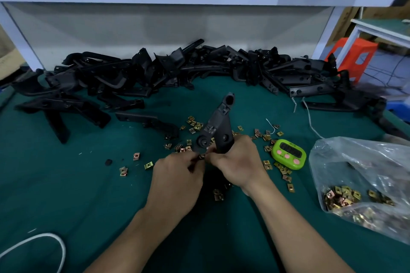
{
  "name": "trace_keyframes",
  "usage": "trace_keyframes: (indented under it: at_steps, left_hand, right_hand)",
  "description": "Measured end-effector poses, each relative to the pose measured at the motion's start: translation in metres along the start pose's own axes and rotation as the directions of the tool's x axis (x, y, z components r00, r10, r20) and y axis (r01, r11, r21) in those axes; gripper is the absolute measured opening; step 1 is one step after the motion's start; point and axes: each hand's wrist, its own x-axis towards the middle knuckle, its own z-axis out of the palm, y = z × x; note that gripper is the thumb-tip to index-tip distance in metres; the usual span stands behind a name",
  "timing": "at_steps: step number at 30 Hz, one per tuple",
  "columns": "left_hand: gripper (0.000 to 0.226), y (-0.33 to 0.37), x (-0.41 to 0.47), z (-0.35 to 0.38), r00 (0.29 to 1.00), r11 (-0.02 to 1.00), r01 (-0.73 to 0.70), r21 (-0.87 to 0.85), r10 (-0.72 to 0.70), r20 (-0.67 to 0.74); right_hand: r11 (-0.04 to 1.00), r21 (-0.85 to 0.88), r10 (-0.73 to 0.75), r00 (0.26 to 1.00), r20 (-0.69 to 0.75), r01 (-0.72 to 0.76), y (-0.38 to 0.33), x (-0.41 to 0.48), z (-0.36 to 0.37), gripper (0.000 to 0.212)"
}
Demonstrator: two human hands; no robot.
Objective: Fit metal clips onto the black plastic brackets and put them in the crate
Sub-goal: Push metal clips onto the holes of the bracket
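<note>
Watching from my end, I find the left hand (177,175) just left of centre over the green mat (77,184), its fingers curled and pinching a small metal clip (202,156) at the fingertips. The clip sits between the two hands, against the lower end of the black plastic bracket (218,131). The bracket stands tilted, rising up and away from both hands. The right hand (239,166) is closed round its lower end from the right side.

The bracket is dull, matte moulded plastic: a round socket at its far tip, and a round boss beside a flat plate with a hole near the hands. The clip looks brassy and squarish; I cannot make out finer detail.

At the lower left a smooth white cable (44,244) loops over the felt-like mat. A pile of brackets (155,73) runs along the mat's far edge. Loose clips (195,125), folded sheet metal with centre holes, lie scattered around the hands. Right of the right hand lies a glossy lime-green timer (288,154), oval, with pink buttons. Farthest right, a crinkled clear plastic bag (359,162) holds a heap of clips.
</note>
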Motion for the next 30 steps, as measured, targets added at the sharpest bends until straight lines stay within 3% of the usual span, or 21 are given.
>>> trace_keyframes:
  at_steps: [5,10,14,19,24,30]
  left_hand:
    - [0.019,-0.01,0.016,-0.015,0.97,0.951,0.072,-0.299,0.003,0.245]
    - [0.019,-0.015,0.024,-0.022,0.935,0.886,0.127,-0.446,0.044,0.352]
    - [0.013,-0.016,0.027,-0.024,0.933,0.8,0.192,-0.569,0.031,0.36]
    - [0.01,-0.015,0.027,-0.025,0.919,0.758,0.238,-0.608,0.025,0.392]
    - [0.029,-0.008,0.019,-0.01,0.973,0.832,0.177,-0.527,-0.067,0.221]
    - [0.009,-0.002,0.02,-0.012,0.952,0.602,0.301,-0.739,-0.15,0.266]
  right_hand:
    - [0.99,0.136,0.008,0.983,0.186,-0.034,0.0,0.002,-0.011,0.012]
    - [0.982,0.188,-0.035,0.981,0.191,-0.002,-0.004,0.0,-0.009,0.022]
    - [0.972,0.233,-0.072,0.978,0.196,0.025,-0.007,-0.001,-0.01,0.03]
    - [0.978,0.207,-0.084,0.973,0.213,0.038,-0.007,-0.001,-0.015,0.017]
    - [0.984,0.168,-0.078,0.99,0.12,0.057,-0.008,0.002,-0.014,0.012]
    - [0.957,0.268,-0.135,0.988,0.071,0.112,-0.011,0.002,-0.009,0.011]
